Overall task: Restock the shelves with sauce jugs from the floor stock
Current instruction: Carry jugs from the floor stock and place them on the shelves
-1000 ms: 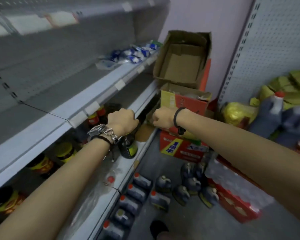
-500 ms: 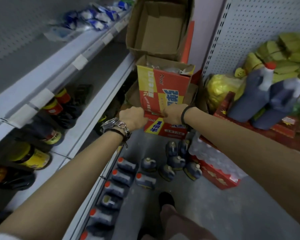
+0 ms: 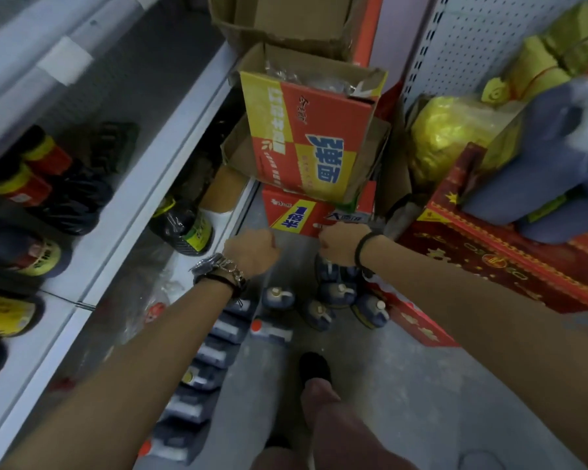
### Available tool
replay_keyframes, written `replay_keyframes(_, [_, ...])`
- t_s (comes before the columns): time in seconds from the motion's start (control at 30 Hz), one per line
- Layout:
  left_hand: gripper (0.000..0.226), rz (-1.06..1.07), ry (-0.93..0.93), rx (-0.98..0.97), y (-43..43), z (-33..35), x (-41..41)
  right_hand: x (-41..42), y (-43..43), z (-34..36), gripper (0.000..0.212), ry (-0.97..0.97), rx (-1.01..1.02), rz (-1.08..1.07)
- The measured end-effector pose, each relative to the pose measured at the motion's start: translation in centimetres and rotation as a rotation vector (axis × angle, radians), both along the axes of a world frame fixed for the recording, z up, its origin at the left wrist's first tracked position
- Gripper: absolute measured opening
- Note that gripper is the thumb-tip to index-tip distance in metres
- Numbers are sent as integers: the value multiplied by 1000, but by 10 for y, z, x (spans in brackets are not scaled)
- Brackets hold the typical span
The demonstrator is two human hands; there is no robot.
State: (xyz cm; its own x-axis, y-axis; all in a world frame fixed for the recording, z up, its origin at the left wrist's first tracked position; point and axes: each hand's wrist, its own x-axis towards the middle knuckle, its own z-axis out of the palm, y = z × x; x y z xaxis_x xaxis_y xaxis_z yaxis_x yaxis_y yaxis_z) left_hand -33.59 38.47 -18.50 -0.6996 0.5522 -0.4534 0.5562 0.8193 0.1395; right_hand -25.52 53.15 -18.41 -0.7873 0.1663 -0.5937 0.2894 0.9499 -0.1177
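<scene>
Both arms reached straight out and down toward 12 o'clock, with the backs of the hands facing up. The left hand (image 3: 252, 252) was near the middle, over the floor (image 3: 404, 385), just beside the low shelf (image 3: 170, 171). Its fingers were clenched into a fist, tucked under the hand. A shiny watch (image 3: 206, 266) and dark bands sat on that wrist.

The right hand (image 3: 340, 244) was at 3 o'clock from the left hand, a little apart from it. It was right above a bunch of dark sauce jugs (image 3: 336, 295) standing on the floor. Its fingers were curled under too, and I cannot tell if they were grasping a jug or not. A black band (image 3: 362, 249) went around that wrist.

A row of jugs (image 3: 214, 354) with red and white caps stood on the floor along the bottom of the shelf, at 6 o'clock from the left hand, partly hidden by the left arm. One dark jug (image 3: 184, 227) already stood on the shelf, at 10 o'clock from the left hand.

A yellow and red box (image 3: 306, 130) was stacked on other boxes at 12 o'clock. A red box (image 3: 506, 259) with big jugs (image 3: 540, 164) on top was at 3 o'clock. A dark shoe (image 3: 314, 366) showed at 6 o'clock.
</scene>
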Motion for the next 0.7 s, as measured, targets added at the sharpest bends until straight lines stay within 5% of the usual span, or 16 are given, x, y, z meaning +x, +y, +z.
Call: replay_keyframes(0.7, [33,42,-88,44,-39,-403,-23,10,-30,-384,36,-84,41,-13])
